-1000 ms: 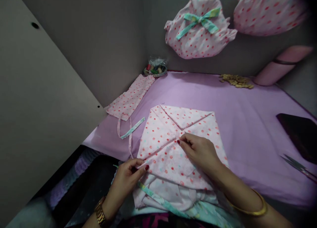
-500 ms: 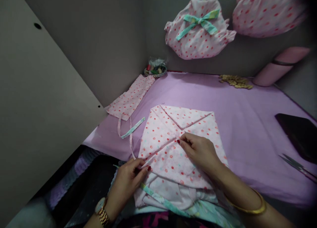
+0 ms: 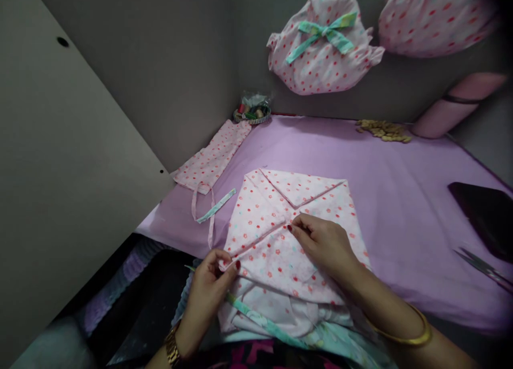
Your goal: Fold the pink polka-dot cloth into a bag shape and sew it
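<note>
A pale pink floral cloth (image 3: 264, 214), folded like an envelope with flaps meeting near its middle, lies across the table's front edge. My right hand (image 3: 320, 241) pinches at the centre where the flaps meet; whatever tiny thing sits between its fingertips is too small to make out. At the cloth's left corner, my left hand (image 3: 214, 281) grips the fabric edge between thumb and fingers. Below hang more layers of pale fabric and a green patterned strip (image 3: 256, 315), partly covered by the folded cloth.
A purple cloth covers the table (image 3: 401, 198). Scissors (image 3: 481, 265) and a dark flat object (image 3: 487, 217) lie right. At the back are a pink bottle (image 3: 452, 110), a brownish heap (image 3: 382, 130) and a thread basket (image 3: 253, 111). Folded floral fabric (image 3: 216, 155) lies left; a floral garment (image 3: 320, 54) hangs above.
My left hand has shifted slightly, its wrist turning, and the cloth corner now shows between its fingers. The right hand stays almost where it was.
</note>
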A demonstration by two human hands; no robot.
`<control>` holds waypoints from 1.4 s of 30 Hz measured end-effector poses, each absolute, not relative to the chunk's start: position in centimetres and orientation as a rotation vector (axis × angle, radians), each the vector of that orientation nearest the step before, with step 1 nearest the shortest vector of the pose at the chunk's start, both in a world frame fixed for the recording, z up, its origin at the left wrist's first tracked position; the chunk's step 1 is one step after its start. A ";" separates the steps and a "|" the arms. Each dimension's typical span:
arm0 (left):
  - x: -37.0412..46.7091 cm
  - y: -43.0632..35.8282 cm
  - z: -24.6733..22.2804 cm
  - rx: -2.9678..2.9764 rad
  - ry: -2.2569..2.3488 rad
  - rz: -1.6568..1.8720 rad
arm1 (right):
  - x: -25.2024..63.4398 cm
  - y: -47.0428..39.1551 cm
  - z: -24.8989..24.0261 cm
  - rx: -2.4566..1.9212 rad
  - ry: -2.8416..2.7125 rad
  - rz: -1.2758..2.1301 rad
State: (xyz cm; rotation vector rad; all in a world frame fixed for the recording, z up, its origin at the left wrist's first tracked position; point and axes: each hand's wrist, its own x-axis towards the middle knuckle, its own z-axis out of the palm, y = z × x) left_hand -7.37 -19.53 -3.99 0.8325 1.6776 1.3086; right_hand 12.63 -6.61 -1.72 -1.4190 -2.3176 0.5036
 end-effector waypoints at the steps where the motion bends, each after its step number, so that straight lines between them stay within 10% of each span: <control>1: -7.0 -19.6 -4.0 0.675 1.588 1.411 | 12.6 -6.6 -1.7 -1.416 -2.316 0.499; 9: -5.4 -21.1 -3.7 -0.125 1.092 1.688 | 12.6 -6.6 -2.0 -1.428 -2.309 0.482; 42: 0.8 -19.0 -4.5 -0.046 1.018 1.180 | 13.5 -7.0 -1.3 -1.276 -1.944 0.780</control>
